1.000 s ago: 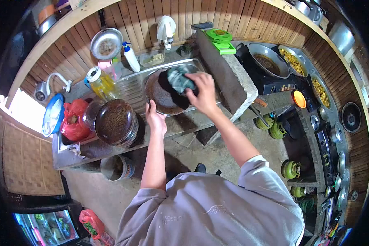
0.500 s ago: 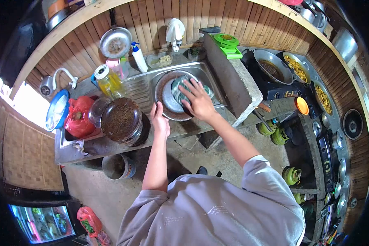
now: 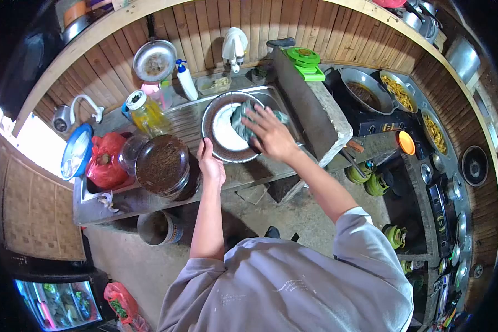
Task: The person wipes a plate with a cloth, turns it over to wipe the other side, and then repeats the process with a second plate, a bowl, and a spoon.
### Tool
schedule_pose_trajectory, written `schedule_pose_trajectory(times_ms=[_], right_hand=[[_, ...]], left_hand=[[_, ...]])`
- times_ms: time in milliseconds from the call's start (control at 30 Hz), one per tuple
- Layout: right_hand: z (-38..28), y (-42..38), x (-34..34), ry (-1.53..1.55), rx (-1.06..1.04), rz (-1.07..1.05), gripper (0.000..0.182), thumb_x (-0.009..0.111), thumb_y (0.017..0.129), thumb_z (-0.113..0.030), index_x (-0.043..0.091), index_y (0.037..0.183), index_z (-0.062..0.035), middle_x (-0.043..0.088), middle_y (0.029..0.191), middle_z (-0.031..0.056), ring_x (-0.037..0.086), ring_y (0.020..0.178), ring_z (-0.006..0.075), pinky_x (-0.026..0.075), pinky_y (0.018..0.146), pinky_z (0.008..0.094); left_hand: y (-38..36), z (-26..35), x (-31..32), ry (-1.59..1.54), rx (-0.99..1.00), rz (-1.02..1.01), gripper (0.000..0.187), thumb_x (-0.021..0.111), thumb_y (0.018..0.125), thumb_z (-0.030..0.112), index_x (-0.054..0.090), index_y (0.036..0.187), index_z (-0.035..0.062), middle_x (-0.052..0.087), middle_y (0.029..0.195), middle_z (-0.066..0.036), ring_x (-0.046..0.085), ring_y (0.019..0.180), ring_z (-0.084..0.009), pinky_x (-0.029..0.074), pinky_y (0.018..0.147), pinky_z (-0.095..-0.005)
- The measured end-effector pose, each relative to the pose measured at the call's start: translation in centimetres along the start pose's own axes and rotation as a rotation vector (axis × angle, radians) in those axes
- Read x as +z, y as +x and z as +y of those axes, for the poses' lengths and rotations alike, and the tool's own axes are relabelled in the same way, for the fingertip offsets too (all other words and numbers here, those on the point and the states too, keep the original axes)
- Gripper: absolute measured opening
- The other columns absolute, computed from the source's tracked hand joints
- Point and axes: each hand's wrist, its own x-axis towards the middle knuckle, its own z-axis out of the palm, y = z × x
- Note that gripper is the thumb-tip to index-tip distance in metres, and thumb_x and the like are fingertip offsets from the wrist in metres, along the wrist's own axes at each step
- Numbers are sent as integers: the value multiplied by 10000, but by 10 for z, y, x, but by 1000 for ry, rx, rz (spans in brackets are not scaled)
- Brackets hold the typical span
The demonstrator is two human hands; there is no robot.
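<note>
A round metal pan (image 3: 231,130) with a brownish ring and a bright centre is held tilted over the sink (image 3: 285,105). My left hand (image 3: 210,165) grips its lower left rim, thumb up along the edge. My right hand (image 3: 271,134) presses a dark green patterned cloth (image 3: 245,121) against the right side of the pan's inside. Part of the cloth is hidden beneath the fingers. Left of my left hand stands a large jar (image 3: 161,165) with a dark brown top.
A concrete divider (image 3: 321,110) rises right of the sink, with a wok (image 3: 365,91) on a stove beyond it. Behind the sink are a tap (image 3: 235,55) and a white pump bottle (image 3: 186,80). A bucket (image 3: 159,226) stands below the counter.
The pan has shifted slightly left and up and tilted, and its centre now shines brighter. My left hand has moved slightly left with it; my right hand and the cloth have shifted slightly.
</note>
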Motion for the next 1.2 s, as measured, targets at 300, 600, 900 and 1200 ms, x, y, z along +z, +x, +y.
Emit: schedule_pose_trajectory(times_ms=[300,600,900,1200], right_hand=[[-57,12,9,167,-70,-11,637,700,866,-243,532,1461,-87,420,1588,157,359,1483,384,269,1230,555],[0,22,-8,-54,80,63,637,667,920,-222,471,1511,-91,326,1649,141,275,1522,404,241,1239,556],[-37,9,21,193,-135,-36,622,681,865,-202,536,1460,-99,434,1587,129,330,1511,346,229,1255,542],[-13,56,4,40,-5,122,682,682,897,-211,443,1518,-60,352,1630,156,301,1508,409,241,1241,535]], left_hand=[[-3,0,12,33,-32,-12,445,453,1103,357,498,1427,55,586,1397,-73,575,1255,-201,462,1044,-403],[2,-1,6,14,-10,-83,461,512,1083,321,500,1430,18,586,1401,-96,570,1287,-225,440,1104,-407],[5,9,-3,46,-66,-65,454,480,1097,310,485,1450,24,573,1422,-88,578,1274,-211,453,1089,-409],[5,-2,5,39,-88,-89,392,542,1080,311,569,1353,30,630,1323,-57,609,1195,-170,475,1027,-362]])
